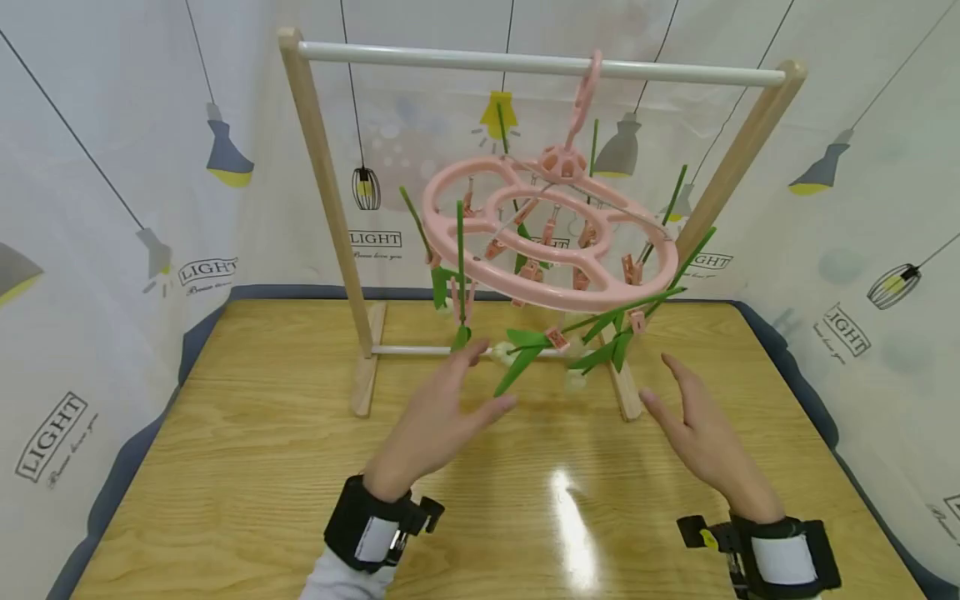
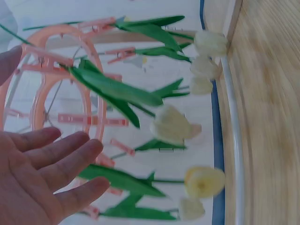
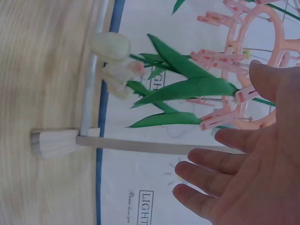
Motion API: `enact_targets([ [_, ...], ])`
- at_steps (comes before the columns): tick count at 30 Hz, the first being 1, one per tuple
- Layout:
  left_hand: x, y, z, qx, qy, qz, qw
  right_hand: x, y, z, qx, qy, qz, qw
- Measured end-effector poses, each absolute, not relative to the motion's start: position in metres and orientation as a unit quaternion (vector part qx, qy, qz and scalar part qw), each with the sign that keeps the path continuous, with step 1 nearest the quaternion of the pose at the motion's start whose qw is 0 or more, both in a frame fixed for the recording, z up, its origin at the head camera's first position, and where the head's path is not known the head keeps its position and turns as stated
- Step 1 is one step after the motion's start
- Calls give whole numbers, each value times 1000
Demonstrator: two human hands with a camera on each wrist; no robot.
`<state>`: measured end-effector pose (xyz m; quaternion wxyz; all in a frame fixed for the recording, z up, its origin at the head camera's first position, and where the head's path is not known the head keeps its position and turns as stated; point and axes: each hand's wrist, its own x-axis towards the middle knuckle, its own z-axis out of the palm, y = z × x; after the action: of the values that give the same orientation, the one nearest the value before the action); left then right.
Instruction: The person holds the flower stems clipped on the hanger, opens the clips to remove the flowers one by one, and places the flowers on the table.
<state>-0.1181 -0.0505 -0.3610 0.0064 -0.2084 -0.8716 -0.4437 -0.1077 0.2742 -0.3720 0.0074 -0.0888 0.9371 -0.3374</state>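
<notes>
A round pink clip hanger [image 1: 551,296] hangs by its hook from the white bar of a wooden rack. Artificial white tulips [image 2: 171,124] with green leaves and stems dangle head down from its pink clothespins [image 3: 220,117]. My left hand [image 1: 438,408], fingers spread and holding nothing, is in front of the hanger's left side, close to a tulip's leaves. To the right of the flowers my right hand [image 1: 708,433] is held up with straight fingers and nothing in it. In the left wrist view a yellowish tulip [image 2: 205,182] shows among the white ones.
The wooden rack has a white top bar [image 1: 450,58], two posts, a low white crossbar [image 1: 420,351] and feet [image 1: 363,387] on the wooden table [image 1: 247,467]. A white curtain printed with lamps [image 1: 840,250] surrounds the table's back and sides.
</notes>
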Motion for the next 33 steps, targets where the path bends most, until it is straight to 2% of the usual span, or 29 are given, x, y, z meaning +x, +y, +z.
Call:
enact_targets([
  [11, -154, -2, -358, -252, -804, -539, 6, -109, 256, -354, -125, 907, -396, -68],
  [23, -169, 17, -365, -269, -787, -556, 2, -112, 243, -357, -149, 875, -457, -50],
  [33, -167, 16, -372, -299, -785, -539, 60, -112, 238, -360, -151, 871, -467, -31],
])
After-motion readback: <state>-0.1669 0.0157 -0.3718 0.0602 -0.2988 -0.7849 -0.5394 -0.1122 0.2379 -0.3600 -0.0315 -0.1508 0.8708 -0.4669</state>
